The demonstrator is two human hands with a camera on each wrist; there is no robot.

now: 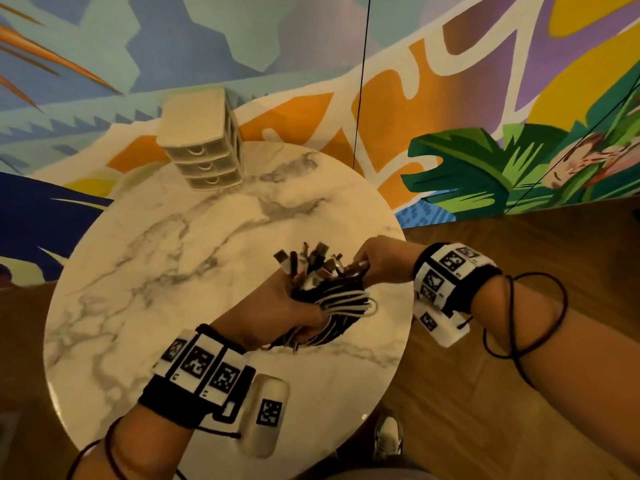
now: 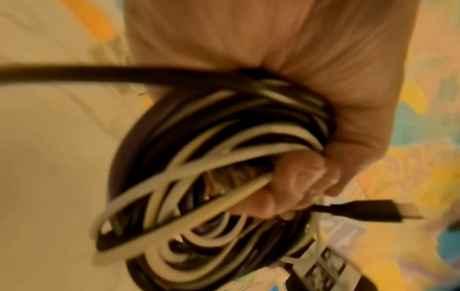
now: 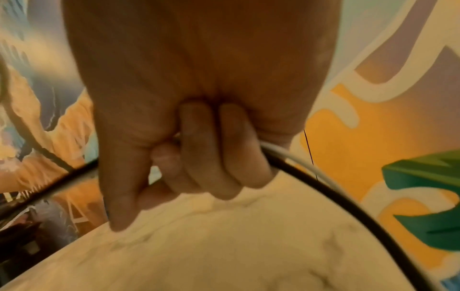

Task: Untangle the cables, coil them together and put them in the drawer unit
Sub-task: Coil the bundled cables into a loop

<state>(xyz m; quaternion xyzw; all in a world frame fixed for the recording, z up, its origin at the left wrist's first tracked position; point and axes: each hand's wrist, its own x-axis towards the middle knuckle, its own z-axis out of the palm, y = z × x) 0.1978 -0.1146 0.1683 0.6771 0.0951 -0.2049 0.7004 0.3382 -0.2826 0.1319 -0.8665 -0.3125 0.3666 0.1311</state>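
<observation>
A coil of black and white cables (image 1: 341, 304) hangs above the right part of the round marble table (image 1: 173, 265). My left hand (image 1: 294, 306) grips the coil, and its plug ends (image 1: 311, 261) stick up in a bunch. In the left wrist view my fingers (image 2: 298, 189) curl round the loops (image 2: 199, 196), and a black plug (image 2: 368, 210) pokes out to the right. My right hand (image 1: 374, 263) holds cable ends at the top right of the bunch. The right wrist view shows its fingers (image 3: 211, 149) curled round a black and a white cable (image 3: 323, 189). The beige three-drawer unit (image 1: 204, 140) stands at the table's far edge with its drawers closed.
A painted mural wall (image 1: 450, 98) rises right behind the table. A thin black cord (image 1: 360, 81) hangs down in front of it. Wooden floor (image 1: 519, 237) lies to the right, and a shoe (image 1: 388, 438) shows below the table's near edge.
</observation>
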